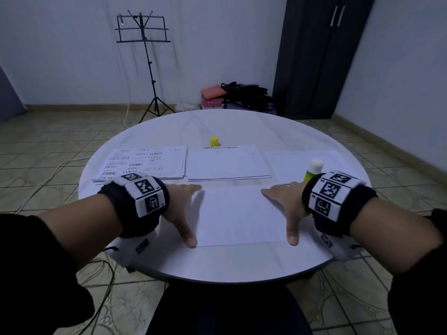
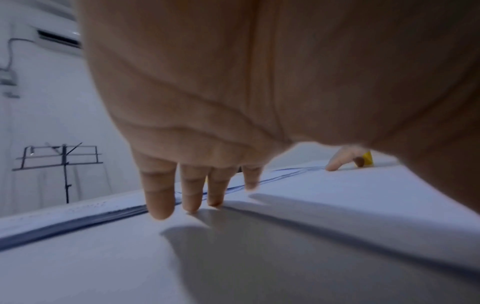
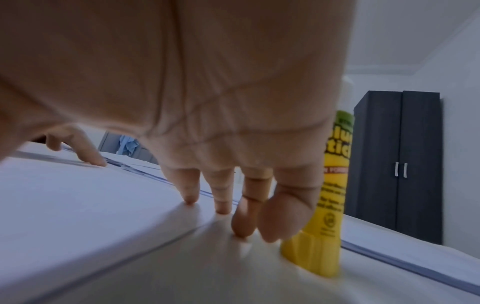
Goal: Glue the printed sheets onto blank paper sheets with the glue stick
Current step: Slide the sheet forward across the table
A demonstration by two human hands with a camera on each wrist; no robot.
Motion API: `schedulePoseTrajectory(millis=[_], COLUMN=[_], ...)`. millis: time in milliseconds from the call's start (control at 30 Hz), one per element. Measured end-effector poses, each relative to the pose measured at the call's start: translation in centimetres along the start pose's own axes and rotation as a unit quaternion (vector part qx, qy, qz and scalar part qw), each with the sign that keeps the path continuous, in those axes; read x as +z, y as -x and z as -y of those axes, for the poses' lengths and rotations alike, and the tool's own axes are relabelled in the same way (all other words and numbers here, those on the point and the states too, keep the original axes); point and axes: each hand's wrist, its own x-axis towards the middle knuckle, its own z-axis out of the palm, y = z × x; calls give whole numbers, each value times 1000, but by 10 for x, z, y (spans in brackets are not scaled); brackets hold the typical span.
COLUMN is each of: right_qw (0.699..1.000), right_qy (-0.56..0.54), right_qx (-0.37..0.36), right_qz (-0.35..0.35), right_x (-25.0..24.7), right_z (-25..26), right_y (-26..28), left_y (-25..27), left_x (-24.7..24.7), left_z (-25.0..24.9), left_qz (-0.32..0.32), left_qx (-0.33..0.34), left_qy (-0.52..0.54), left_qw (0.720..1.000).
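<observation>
A white sheet (image 1: 239, 213) lies flat on the round table in front of me. My left hand (image 1: 183, 209) lies spread at its left edge, fingertips (image 2: 161, 214) down and thumb along the near corner. My right hand (image 1: 287, 206) presses its right edge the same way, fingertips (image 3: 223, 207) down. The yellow glue stick (image 1: 313, 169) stands uncapped and upright just beyond my right wrist, close beside the little finger in the right wrist view (image 3: 324, 205). Its yellow cap (image 1: 214, 141) stands at the table's middle back. Printed sheets (image 1: 145, 163) are stacked at left.
Two stacks of white paper lie behind the sheet, one in the middle (image 1: 227, 163) and one at right (image 1: 290, 163). The round white table (image 1: 217, 262) ends close to my body. A music stand (image 1: 145, 56) and a dark cabinet (image 1: 319, 56) stand at the wall.
</observation>
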Motion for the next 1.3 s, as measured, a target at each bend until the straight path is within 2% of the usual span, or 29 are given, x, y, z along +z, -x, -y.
schedulePoseTrajectory(millis=[167, 267, 300, 367, 433, 500, 633, 700, 767, 833, 900, 967, 1033, 1233, 1300], right_qw=[999, 998, 997, 995, 989, 983, 965, 928, 873, 836, 843, 867, 873, 893, 903], right_qy=[-37, -59, -70, -102, -144, -180, -255, -362, -477, -533, -507, -443, -413, -368, -344], right_qx=[6, 3, 1, -3, -3, 6, 17, 14, 20, 36, 48, 47, 54, 99, 115], right_qz=[-6, -13, -16, -22, -28, -28, -56, -86, -99, -126, -174, -221, -255, -239, -231], right_x=[6, 11, 13, 16, 19, 22, 24, 22, 20, 15, 7, -6, -19, -58, -68], right_z=[-3, -3, -3, -4, -4, -4, -6, -8, -3, 2, 7, 10, 14, 16, 14], right_y=[7, 11, 12, 12, 15, 20, 22, 17, 15, 12, 4, -7, -20, -67, -81], left_y=[0, 3, 5, 11, 20, 27, 35, 38, 40, 38, 32, 21, 5, -53, -71], left_x=[-11, -12, -10, -4, 3, 11, 20, 17, 12, 7, 3, -5, -15, -51, -59], left_z=[1, 4, 3, 0, -3, -3, -4, -2, 2, 7, 9, 11, 12, 16, 19], left_qz=[-20, -25, -32, -53, -70, -72, -112, -158, -193, -222, -245, -268, -280, -224, -199], left_qx=[-11, 4, 11, 16, 8, 11, 51, 67, 75, 68, 53, 28, 10, -22, -30], left_qy=[152, 257, 316, 461, 552, 579, 535, 536, 550, 549, 538, 497, 452, 284, 229], left_qw=[988, 966, 948, 886, 831, 812, 836, 826, 809, 803, 805, 825, 847, 932, 952])
